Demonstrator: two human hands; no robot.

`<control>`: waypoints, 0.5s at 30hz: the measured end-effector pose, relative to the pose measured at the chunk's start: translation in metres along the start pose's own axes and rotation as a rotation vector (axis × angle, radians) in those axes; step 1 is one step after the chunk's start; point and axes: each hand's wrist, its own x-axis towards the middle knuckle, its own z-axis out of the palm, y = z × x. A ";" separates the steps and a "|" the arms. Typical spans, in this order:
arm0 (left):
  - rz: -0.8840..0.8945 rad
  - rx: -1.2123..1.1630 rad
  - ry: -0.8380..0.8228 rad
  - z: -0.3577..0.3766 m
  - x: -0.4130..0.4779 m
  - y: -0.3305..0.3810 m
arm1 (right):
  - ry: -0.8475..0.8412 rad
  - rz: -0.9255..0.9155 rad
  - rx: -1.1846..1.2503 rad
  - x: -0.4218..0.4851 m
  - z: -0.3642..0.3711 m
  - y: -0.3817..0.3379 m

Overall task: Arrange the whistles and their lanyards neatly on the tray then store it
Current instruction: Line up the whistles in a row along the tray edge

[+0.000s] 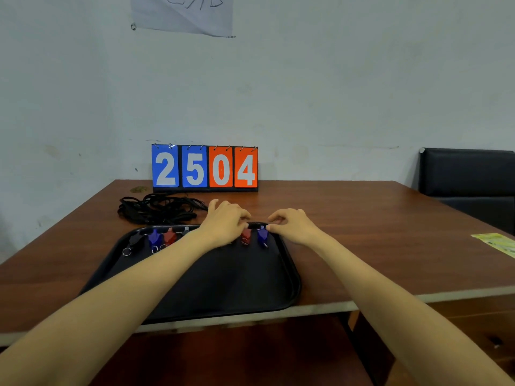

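Along the far edge of the tray (pixel 289 277) lie small, hard, probably light whistles (pixel 170 236), best pinched by the body; the left hand (pixel 225 221) and right hand (pixel 292 222) curl over them, grip unclear, lanyards (pixel 158 208) piled beyond.

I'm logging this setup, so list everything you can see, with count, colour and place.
tray: one, black, near table edge
whistles: six showing, two blue, two red, two dark, along tray's far rim
lanyards: tangled pile, black, beyond tray on the left
scoreboard: one, blue 25, orange 04, against wall
table: one, brown wood
chair: one, black, far right
paper: yellow-green, table's right edge
left hand: over whistles
right hand: beside blue whistle
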 end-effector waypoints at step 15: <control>-0.209 -0.206 0.088 -0.092 -0.084 -0.095 | 0.006 -0.343 0.074 -0.011 0.015 -0.128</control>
